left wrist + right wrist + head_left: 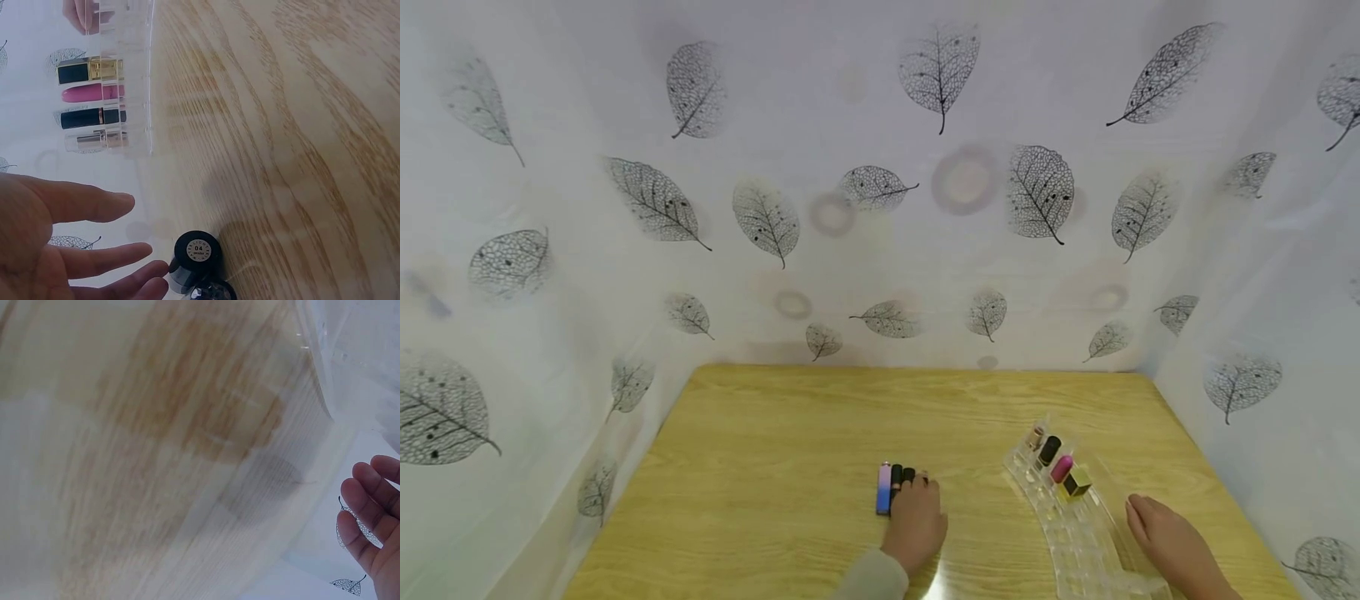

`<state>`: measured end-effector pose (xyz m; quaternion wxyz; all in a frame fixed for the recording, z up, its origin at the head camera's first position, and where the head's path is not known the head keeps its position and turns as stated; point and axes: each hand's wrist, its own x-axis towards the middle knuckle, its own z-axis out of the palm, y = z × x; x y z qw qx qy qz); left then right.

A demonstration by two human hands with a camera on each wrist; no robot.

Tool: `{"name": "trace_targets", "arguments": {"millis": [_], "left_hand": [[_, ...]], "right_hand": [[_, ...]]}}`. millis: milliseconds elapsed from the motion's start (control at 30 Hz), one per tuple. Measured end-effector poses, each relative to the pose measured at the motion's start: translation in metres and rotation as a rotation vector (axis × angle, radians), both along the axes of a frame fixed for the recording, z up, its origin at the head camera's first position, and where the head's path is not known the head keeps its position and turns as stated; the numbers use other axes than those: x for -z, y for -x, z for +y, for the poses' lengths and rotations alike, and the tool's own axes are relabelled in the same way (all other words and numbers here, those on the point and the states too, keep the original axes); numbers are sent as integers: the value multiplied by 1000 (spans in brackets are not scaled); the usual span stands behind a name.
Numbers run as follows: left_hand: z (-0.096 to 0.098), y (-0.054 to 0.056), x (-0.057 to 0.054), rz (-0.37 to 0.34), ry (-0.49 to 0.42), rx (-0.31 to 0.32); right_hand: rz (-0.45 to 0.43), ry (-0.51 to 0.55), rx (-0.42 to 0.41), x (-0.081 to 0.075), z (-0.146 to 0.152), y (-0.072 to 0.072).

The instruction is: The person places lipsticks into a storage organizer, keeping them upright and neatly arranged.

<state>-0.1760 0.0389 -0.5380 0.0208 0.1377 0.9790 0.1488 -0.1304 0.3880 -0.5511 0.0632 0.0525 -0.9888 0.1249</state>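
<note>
My left hand (919,518) is over a short row of lipstick tubes near the table's middle. In the left wrist view its thumb and fingers stand apart, with the fingertips beside a black lipstick tube (197,255) labelled 04. A pink-to-blue tube (883,488) forms the row's left end, next to a black tube (897,475); the hand hides part of the row. My right hand (1172,542) is beside the right edge of a clear stepped lipstick organizer (1071,542), holding nothing, fingers extended in the right wrist view.
At the organizer's far end stand a clear-capped lipstick (1035,437), a black one (1049,450), a magenta one (1062,468) and a black-and-gold square one (1077,482). The wood-grain table (760,467) is bordered by a leaf-print curtain (880,258) behind and at both sides.
</note>
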Motion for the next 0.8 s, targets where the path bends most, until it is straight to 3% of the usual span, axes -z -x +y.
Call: {"name": "trace_targets", "arguments": {"millis": [233, 367, 533, 667, 800], "left_hand": [[3, 2, 1, -61, -4, 6], [3, 2, 4, -2, 5, 14], [3, 4, 9, 115, 123, 7], [5, 6, 11, 115, 180, 12], [8, 5, 12, 92, 144, 33]], "right_hand": [[-43, 16, 11, -3, -1, -1], [-36, 23, 13, -2, -3, -2], [-3, 17, 9, 2, -1, -1], [22, 2, 2, 6, 2, 0], [23, -1, 3, 8, 3, 1]]}}
